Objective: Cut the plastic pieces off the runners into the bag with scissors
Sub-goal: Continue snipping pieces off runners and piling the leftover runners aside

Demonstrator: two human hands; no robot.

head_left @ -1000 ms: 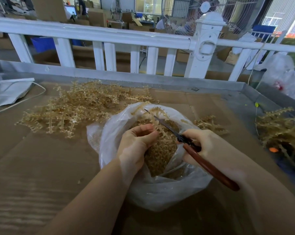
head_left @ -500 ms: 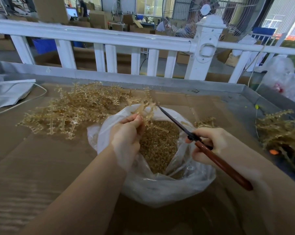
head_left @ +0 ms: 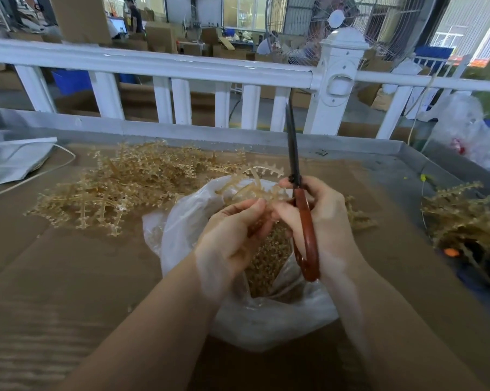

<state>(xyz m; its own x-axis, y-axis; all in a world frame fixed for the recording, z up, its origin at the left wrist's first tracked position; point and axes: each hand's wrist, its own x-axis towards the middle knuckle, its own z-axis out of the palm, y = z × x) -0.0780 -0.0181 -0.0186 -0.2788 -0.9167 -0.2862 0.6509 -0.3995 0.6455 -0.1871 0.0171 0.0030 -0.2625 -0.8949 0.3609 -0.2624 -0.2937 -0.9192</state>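
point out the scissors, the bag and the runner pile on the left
scissors (head_left: 306, 235), head view, on the red handle
bag (head_left: 266, 328), head view, on its near wall
runner pile (head_left: 131, 184), head view, on the middle of the heap

We've got matt brown cardboard (head_left: 69, 277) over the tabletop, a thin crinkly translucent plastic bag (head_left: 266, 328), amber see-through plastic runners (head_left: 131, 187), and scissors (head_left: 300, 198) with dark dull metal blades and glossy reddish handles.

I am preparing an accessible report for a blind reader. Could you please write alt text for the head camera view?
Over an open clear plastic bag of small tan pieces, the left hand holds a tan plastic runner. The right hand grips red-handled scissors, blades closed and pointing up. More tan runners lie piled on the cardboard-covered table behind the bag.
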